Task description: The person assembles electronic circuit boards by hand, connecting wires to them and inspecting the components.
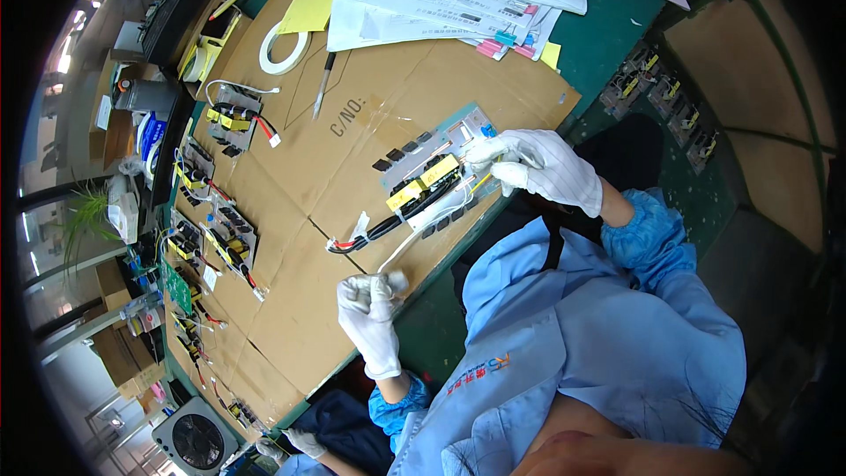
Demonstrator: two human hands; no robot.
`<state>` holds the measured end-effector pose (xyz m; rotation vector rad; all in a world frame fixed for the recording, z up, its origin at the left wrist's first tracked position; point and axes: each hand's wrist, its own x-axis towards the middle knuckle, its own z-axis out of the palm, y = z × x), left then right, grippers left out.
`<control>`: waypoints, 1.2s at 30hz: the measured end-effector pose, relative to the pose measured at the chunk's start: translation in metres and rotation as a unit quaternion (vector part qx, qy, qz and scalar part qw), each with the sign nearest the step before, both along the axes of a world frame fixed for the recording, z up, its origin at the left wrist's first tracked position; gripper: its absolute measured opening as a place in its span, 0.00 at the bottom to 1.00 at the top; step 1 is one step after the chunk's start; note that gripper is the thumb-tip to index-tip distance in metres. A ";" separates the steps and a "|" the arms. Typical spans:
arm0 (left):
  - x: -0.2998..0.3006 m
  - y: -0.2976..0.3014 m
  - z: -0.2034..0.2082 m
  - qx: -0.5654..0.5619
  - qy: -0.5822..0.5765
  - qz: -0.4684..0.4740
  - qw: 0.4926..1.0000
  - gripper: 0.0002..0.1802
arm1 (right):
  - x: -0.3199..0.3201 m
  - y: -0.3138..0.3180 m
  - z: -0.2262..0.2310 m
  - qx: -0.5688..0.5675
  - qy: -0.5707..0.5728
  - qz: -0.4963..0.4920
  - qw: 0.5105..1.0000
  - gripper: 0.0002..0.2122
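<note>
A power circuit board with yellow-wrapped transformers, black parts and a bundle of black and red wires lies on the cardboard before me. My right hand, in a white glove, is closed at the board's right end, beside a small blue component. Its fingertips hide what they grip, if anything. A white cable runs from the board to my left hand, also gloved, whose fingers pinch its end near the table edge.
Several similar boards line the table's left side. A tape roll, a brush-like tool and papers lie at the far side. More boards sit at right. Another person's gloved hand shows at the bottom.
</note>
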<state>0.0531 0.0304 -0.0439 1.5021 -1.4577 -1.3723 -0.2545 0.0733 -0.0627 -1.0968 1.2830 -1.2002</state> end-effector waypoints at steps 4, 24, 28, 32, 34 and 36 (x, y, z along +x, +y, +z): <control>-0.005 -0.002 0.025 0.007 0.161 0.009 0.987 0.11 | -0.005 -0.003 -0.012 -0.212 0.323 0.002 0.922 0.11; -0.052 -0.017 0.014 -0.085 0.221 -0.037 0.971 0.12 | 0.006 -0.002 -0.007 0.084 -0.070 -0.171 0.979 0.08; -0.077 -0.009 0.034 -0.017 0.183 -0.023 0.983 0.11 | 0.009 -0.004 -0.008 0.075 -0.040 -0.170 0.982 0.08; -0.087 -0.010 0.030 -0.005 0.071 -0.085 0.994 0.09 | 0.012 -0.004 -0.005 0.105 -0.060 -0.182 0.976 0.08; -0.091 -0.009 0.028 -0.047 0.041 -0.109 0.992 0.08 | 0.012 -0.003 -0.007 0.091 -0.050 -0.185 0.977 0.09; -0.093 -0.008 0.031 -0.041 0.051 -0.107 0.992 0.07 | 0.009 -0.002 -0.014 0.062 -0.030 -0.184 0.980 0.09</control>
